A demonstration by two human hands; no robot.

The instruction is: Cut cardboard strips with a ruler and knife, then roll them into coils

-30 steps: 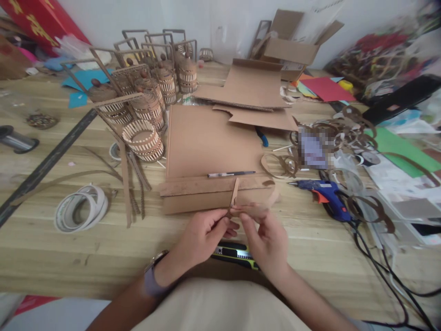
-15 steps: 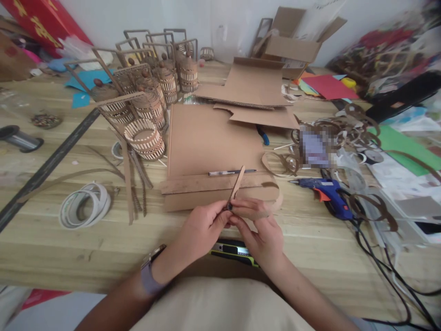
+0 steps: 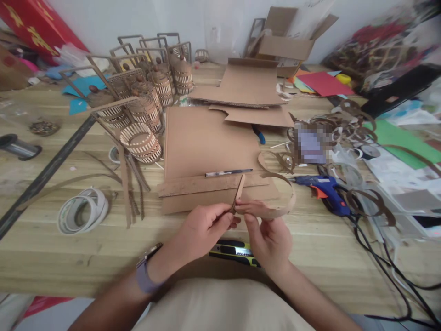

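My left hand (image 3: 203,228) and my right hand (image 3: 270,234) meet above the table's near edge, both pinching one thin brown cardboard strip (image 3: 282,208). One short end sticks up between my fingertips; the rest curves to the right in an arc over the flat cardboard sheet (image 3: 210,142). A black pen (image 3: 228,173) lies on a cardboard ruler-like strip (image 3: 210,184) just beyond my hands. A yellow and black utility knife (image 3: 234,252) lies on the table under my wrists.
A blue glue gun (image 3: 324,187) with a black cord lies to the right. Tape rolls (image 3: 81,214) lie at the left. Several slatted cardboard lanterns (image 3: 141,140) stand at the back left. Curled strips, coloured paper and an open box (image 3: 289,46) crowd the back right.
The strip's long end has swung up and out to the right into a wide arc. My hands stayed together, shifting slightly.
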